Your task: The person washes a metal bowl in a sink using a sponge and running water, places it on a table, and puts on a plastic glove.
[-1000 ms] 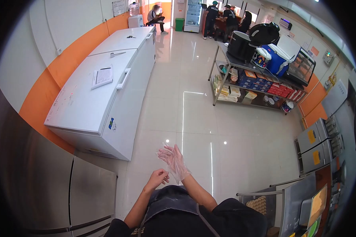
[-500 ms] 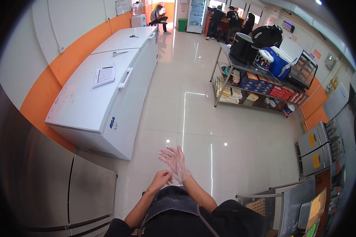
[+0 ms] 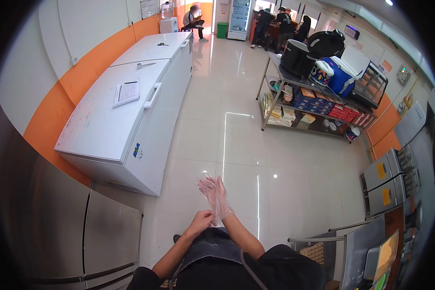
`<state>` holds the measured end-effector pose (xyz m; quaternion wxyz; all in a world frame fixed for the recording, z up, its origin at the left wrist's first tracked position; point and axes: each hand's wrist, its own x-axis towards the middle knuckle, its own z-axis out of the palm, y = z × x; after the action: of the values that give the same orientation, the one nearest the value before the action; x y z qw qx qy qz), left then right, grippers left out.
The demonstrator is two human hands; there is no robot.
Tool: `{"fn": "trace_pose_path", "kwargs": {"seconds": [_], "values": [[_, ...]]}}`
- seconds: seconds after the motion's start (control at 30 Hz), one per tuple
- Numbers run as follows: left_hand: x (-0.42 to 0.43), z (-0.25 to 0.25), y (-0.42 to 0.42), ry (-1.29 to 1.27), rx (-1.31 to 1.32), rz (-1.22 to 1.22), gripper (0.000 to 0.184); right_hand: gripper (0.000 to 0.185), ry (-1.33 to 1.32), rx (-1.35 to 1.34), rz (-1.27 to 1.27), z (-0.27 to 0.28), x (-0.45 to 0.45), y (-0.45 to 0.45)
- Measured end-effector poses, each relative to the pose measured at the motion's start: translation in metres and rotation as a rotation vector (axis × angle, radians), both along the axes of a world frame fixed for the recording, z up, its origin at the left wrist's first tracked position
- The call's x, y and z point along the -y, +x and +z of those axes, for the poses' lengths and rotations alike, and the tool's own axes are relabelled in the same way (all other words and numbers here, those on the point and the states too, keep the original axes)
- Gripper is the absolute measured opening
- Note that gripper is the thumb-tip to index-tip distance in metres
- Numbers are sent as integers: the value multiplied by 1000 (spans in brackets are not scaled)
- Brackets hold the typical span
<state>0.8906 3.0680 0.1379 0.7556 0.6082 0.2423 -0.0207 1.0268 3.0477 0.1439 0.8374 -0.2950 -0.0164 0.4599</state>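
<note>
A clear plastic glove point(image 3: 221, 207) covers my right hand point(image 3: 214, 194), which is raised over the floor with its fingers apart and stretched out. Bare and ungloved, my left hand point(image 3: 201, 222) pinches the cuff edge of that glove near the right wrist. Loose film sticks out past the gloved fingertips. Below both hands is the dark apron point(image 3: 212, 246) on my body.
On the left stand a long white chest freezer point(image 3: 116, 101) and a steel cabinet point(image 3: 112, 232). A steel shelf rack point(image 3: 295, 77) holds a black pot and coolers. Fryers point(image 3: 384, 179) are at the right. One person sits and several stand at the back.
My left hand has moved right and now meets the glove cuff. The gloved fingers have shifted slightly right and drawn a little closer together.
</note>
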Motion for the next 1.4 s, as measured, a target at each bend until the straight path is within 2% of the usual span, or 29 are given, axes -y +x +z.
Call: {"fn": "trace_pose_path", "kwargs": {"seconds": [0.1, 0.23, 0.33, 0.43, 0.6, 0.67, 0.77, 0.87, 0.9, 0.97, 1.03, 1.1, 1.2, 1.27, 1.3, 1.33, 1.4], "values": [[-3, 0, -2, 18, 12, -48, 20, 51, -11, -38, -21, 3, 3, 0], [6, 28, -1, 15, -70, -69, 27, 54, -78, 40, -153, -12, 1, 8], [17, 39, 0, 437, -78, 10, 33, 57, -106, 119, -263, -16, -3, 14], [16, 42, 2, 551, -16, 85, 32, 58, -124, 198, -302, -20, -5, 16], [20, 15, -9, 523, 41, 25, 21, 60, -175, 138, -287, -32, -4, 13], [26, 29, -12, 426, 46, 6, 17, 56, -229, 62, -273, -32, -3, 14], [22, 24, -14, 471, 4, -5, 17, 52, -223, 31, -283, -42, 5, 14], [9, 31, -25, 517, 3, -54, 18, 47, -277, 116, -182, -88, 8, 24], [5, 22, -32, 486, 61, -82, 17, 44, -247, 264, -270, -88, 12, 16], [-8, 28, -54, 450, 107, -121, 15, 51, -455, 105, -142, -126, 20, 41], [-23, 8, -86, 612, 179, 72, 16, 61, -581, 212, -49, -131, 32, 43], [-41, -4, -135, 644, 104, 297, 16, 60, -754, 298, 21, -127, 36, 31], [-59, -21, -233, 639, 22, 567, 17, 57, -836, 490, 234, -123, 31, -22], [-52, 14, -316, 405, -223, 743, 21, 53, -589, 767, 397, -112, 10, -91], [-45, 8, -355, 399, -188, 866, 23, 46, -516, 752, 406, -103, -19, -141], [-37, 5, -396, 404, -155, 986, 25, 40, -513, 735, 519, -75, -49, -195], [-11, 6, -472, 365, -209, 1158, 29, 34, -250, 881, 569, -47, -114, -306]]}}
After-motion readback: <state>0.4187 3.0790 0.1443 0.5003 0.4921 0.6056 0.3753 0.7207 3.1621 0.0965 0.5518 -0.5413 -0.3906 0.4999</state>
